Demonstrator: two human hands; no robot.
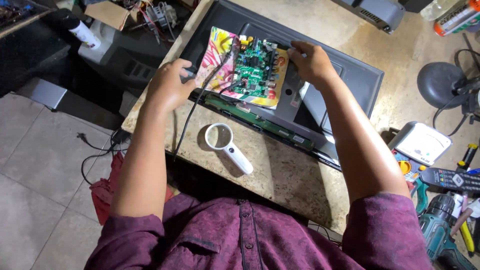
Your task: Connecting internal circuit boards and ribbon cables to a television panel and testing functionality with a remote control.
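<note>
A green circuit board lies on a colourful printed sheet, on the back of a dark flat television panel. My right hand rests at the board's right edge, fingers curled on the panel and sheet. My left hand is closed at the sheet's left edge, on the panel's corner, where a black cable runs down over the table. A long narrow green strip board lies along the panel's near edge.
A white-handled magnifying glass lies on the stone table near me. At the right are a meter, a remote, a teal drill and screwdrivers. A round black lamp base stands far right. Tiled floor lies left.
</note>
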